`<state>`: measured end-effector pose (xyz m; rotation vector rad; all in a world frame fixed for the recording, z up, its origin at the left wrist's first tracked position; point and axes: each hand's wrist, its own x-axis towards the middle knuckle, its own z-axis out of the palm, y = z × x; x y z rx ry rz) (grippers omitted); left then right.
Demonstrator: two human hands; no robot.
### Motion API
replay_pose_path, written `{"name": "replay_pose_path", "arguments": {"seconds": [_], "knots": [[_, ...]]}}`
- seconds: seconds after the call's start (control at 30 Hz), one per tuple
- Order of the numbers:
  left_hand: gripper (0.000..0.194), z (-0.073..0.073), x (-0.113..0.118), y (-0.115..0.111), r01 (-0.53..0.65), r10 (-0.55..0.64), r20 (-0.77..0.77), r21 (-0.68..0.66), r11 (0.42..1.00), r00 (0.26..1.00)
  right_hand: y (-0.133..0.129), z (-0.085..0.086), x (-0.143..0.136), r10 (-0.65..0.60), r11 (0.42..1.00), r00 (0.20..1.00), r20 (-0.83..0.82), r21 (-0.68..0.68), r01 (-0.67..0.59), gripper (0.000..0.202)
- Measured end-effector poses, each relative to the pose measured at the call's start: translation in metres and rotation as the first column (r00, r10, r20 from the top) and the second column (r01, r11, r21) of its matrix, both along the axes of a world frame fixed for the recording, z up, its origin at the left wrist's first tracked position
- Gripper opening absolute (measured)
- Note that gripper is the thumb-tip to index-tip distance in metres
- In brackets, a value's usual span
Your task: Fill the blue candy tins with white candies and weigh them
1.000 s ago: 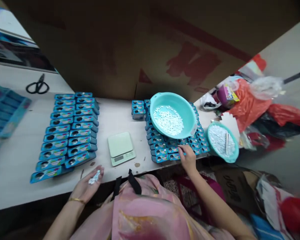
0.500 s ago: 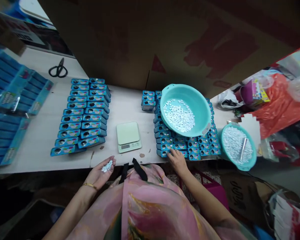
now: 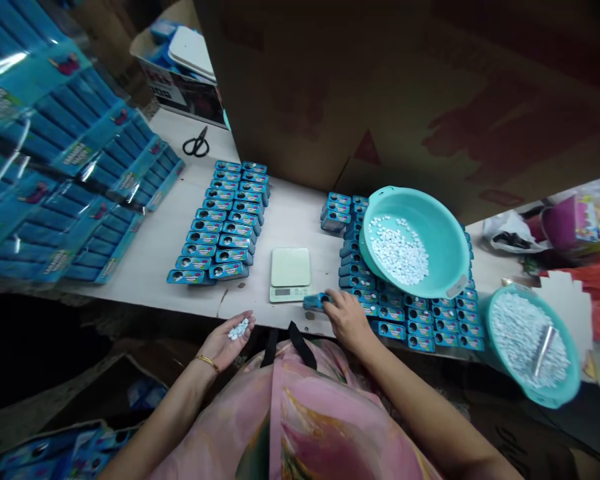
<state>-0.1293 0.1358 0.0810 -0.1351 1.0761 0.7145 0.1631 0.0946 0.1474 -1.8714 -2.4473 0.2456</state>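
Note:
My left hand (image 3: 229, 341) is palm up and cupped, holding a small heap of white tablets (image 3: 239, 329) just in front of the table edge. My right hand (image 3: 348, 321) grips a small blue box (image 3: 317, 301) by its right end, lifted just right of the kitchen scale (image 3: 291, 275). The scale's pale plate is bare. Behind and right of that hand, rows of similar blue boxes (image 3: 420, 323) stand upright, round dark openings in their tops. A turquoise basin (image 3: 453, 243) holding scattered white tablets rests on these boxes.
Two columns of blue boxes (image 3: 233, 237) stand left of the scale. Black scissors (image 3: 196, 143) lie farther back. Plastic-wrapped box packs (image 3: 80, 180) are stacked at left. A second turquoise basin (image 3: 555, 393) holds tablets and a metal tube (image 3: 544, 350). A large cardboard carton (image 3: 300, 87) borders the back.
My right hand has taken a blue box from the front of the right-hand rows and moved it left toward the scale. My left hand still cups the tablets. The view has turned left.

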Motion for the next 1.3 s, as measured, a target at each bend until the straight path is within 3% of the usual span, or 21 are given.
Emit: {"name": "replay_pose_path", "arguments": {"seconds": [0.17, 0.27, 0.37, 0.5, 0.57, 0.67, 0.77, 0.9, 1.03, 1.13, 1.23, 1.3], "knots": [[0.022, 0.003, 0.002, -0.003, -0.043, 0.043, 0.023, 0.002, 0.999, 0.999, 0.091, -0.010, -0.053, 0.175, 0.983, 0.985, -0.012, 0.052, -0.174, 0.020], [0.021, 0.006, 0.000, -0.006, -0.066, 0.065, 0.042, 0.023, 0.998, 0.997, 0.104, -0.017, -0.057, 0.189, 0.979, 0.981, -0.050, 0.089, -0.185, 0.023], [0.020, 0.006, -0.007, -0.011, -0.091, 0.090, 0.043, 0.019, 0.996, 0.995, 0.078, -0.023, -0.035, 0.063, 0.992, 0.983, -0.170, 0.121, -0.042, 0.027], [0.023, 0.001, -0.011, -0.020, -0.132, 0.133, 0.022, -0.023, 0.991, 0.991, 0.015, -0.043, 0.005, -0.298, 0.954, 0.925, -0.235, -0.082, 0.287, 0.032], [0.024, -0.002, -0.009, -0.023, -0.121, 0.121, 0.032, -0.024, 0.992, 0.992, -0.013, -0.056, 0.017, -0.388, 0.919, 0.894, -0.223, -0.173, 0.355, 0.034], [0.024, -0.003, -0.004, -0.026, -0.073, 0.073, 0.060, 0.006, 0.997, 0.996, -0.035, -0.066, 0.019, -0.419, 0.907, 0.854, -0.307, -0.188, 0.378, 0.030], [0.025, 0.000, 0.003, -0.027, 0.002, -0.007, 0.099, 0.053, 0.999, 0.995, -0.031, -0.057, 0.002, -0.338, 0.941, 0.834, -0.436, -0.172, 0.291, 0.027], [0.026, 0.006, 0.019, -0.027, 0.127, -0.144, 0.144, 0.121, 0.985, 0.979, -0.004, -0.029, -0.045, -0.058, 0.988, 0.843, -0.535, -0.149, -0.027, 0.024], [0.023, 0.011, 0.036, -0.028, 0.186, -0.234, 0.185, 0.243, 0.952, 0.954, 0.011, -0.015, -0.089, 0.214, 0.940, 0.855, -0.472, -0.138, -0.312, 0.033], [0.029, 0.011, 0.041, -0.031, 0.209, -0.279, 0.247, 0.276, 0.938, 0.928, 0.009, -0.018, -0.101, 0.259, 0.917, 0.867, -0.425, -0.172, -0.359, 0.029], [0.036, 0.009, 0.041, -0.033, 0.213, -0.283, 0.296, 0.249, 0.945, 0.912, 0.007, -0.019, -0.096, 0.266, 0.902, 0.837, -0.477, -0.183, -0.391, 0.023], [0.033, 0.008, 0.040, -0.030, 0.168, -0.227, 0.284, 0.217, 0.962, 0.932, 0.010, -0.019, -0.083, 0.216, 0.935, 0.811, -0.543, -0.124, -0.332, 0.026]]}}
